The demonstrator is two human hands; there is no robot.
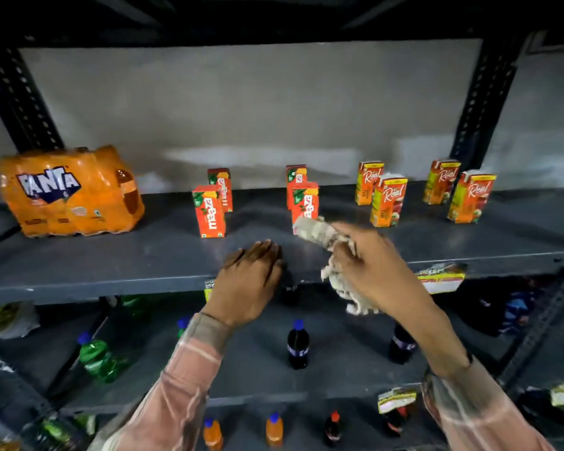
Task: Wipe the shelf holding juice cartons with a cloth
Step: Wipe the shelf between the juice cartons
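Note:
A dark grey metal shelf point(111, 265) carries small juice cartons: two pairs of orange-red Maaza cartons point(209, 211) in the middle and several yellow-orange Real cartons point(388, 200) to the right. My right hand point(372, 265) is shut on a crumpled whitish cloth point(319, 231), held just above the shelf in front of the right Maaza pair; part of the cloth hangs below the shelf's front edge. My left hand point(251, 275) rests palm down on the front edge of the shelf, fingers together, holding nothing.
An orange shrink-wrapped Fanta pack point(69, 193) sits at the shelf's left end. Black slotted uprights point(482, 102) frame the rack. The shelves below hold dark cola bottles point(297, 346), green bottles point(95, 356), orange bottles and snack packets.

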